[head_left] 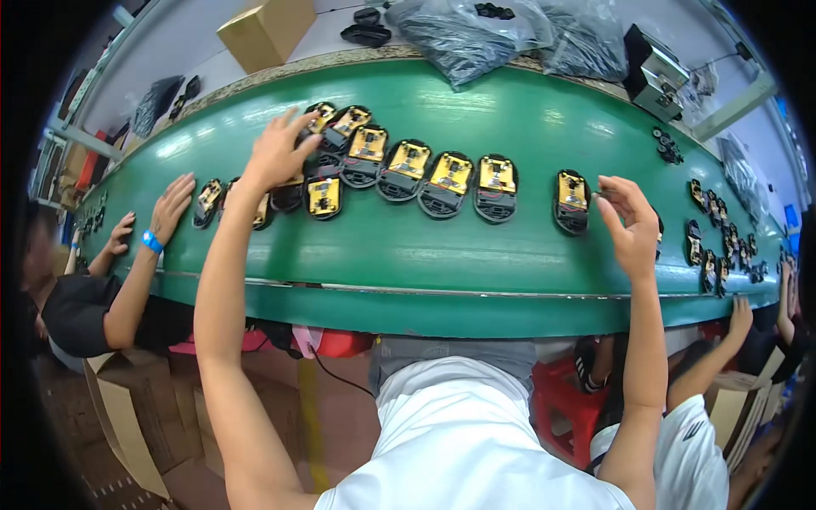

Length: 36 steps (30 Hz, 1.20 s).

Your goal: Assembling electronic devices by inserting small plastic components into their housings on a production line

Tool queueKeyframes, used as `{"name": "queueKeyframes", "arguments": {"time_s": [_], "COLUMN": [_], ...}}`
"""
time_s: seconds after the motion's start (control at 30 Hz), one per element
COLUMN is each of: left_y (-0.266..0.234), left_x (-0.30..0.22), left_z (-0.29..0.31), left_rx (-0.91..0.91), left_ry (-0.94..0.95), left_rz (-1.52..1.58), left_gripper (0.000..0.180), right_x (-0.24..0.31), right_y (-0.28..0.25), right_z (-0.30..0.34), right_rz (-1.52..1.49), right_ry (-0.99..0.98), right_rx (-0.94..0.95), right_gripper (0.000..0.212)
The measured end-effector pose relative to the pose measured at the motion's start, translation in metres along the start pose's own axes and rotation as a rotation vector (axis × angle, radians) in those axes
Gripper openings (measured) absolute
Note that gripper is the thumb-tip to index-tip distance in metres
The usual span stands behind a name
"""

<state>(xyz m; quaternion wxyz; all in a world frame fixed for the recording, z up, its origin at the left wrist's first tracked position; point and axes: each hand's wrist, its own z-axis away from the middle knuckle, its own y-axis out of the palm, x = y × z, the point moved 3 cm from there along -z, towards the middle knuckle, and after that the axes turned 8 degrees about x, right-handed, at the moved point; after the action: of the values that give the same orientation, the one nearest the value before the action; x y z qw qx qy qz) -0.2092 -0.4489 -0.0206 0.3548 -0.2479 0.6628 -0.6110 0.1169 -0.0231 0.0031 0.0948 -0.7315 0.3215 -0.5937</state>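
Black oval housings with yellow circuit boards, like opened computer mice, lie on a green work surface (408, 263). My left hand (276, 155) is over the left part of the group, fingers apart, its fingertips at an upper housing (321, 116); I cannot tell whether they press on it. Beneath and beside that hand are more housings, partly hidden, and one nearby housing (324, 196) shows fully. Several others stretch rightward, up to an end housing (496, 187). My right hand (631, 223) is open with curved fingers, just right of a lone housing (571, 202). Another housing (659, 231) is mostly hidden behind it.
More housings (710, 246) are scattered at the right. A co-worker's hand with a blue wristband (153, 241) reaches in at the left; another person's hand (741, 316) is at the right edge. Beyond the surface are plastic bags (463, 38), a cardboard box (268, 34) and a metal case (656, 76).
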Motion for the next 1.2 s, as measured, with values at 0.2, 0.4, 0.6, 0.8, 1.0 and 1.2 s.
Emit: {"name": "queueKeyframes", "arguments": {"time_s": [0.2,0.4,0.6,0.8,1.0,1.2], "left_y": [-0.032,-0.005,0.02,0.028,0.031,0.014], "left_x": [-0.127,-0.265,-0.319,-0.333,-0.343,-0.34], "left_z": [-0.003,-0.007,-0.011,-0.008,-0.023,-0.042], "left_rx": [-0.268,-0.197,0.275,0.392,0.46,0.509], "left_ry": [0.419,0.685,0.572,0.433,0.401,0.378], "left_rz": [0.293,0.485,1.201,1.439,1.669,1.588], "left_gripper": [0.03,0.021,0.031,0.027,0.025,0.026], "right_x": [0.003,0.021,0.021,0.02,0.024,0.024], "right_y": [-0.013,0.019,0.014,0.014,0.01,-0.007], "right_z": [0.001,-0.002,0.007,0.008,0.0,-0.025], "right_rz": [-0.323,-0.46,-0.462,-0.354,-0.296,-0.256], "right_ry": [0.081,0.018,-0.069,-0.151,-0.142,-0.151], "right_rx": [-0.013,0.088,0.046,0.003,-0.114,-0.16], "right_gripper": [0.028,0.033,0.033,0.03,0.03,0.027]}}
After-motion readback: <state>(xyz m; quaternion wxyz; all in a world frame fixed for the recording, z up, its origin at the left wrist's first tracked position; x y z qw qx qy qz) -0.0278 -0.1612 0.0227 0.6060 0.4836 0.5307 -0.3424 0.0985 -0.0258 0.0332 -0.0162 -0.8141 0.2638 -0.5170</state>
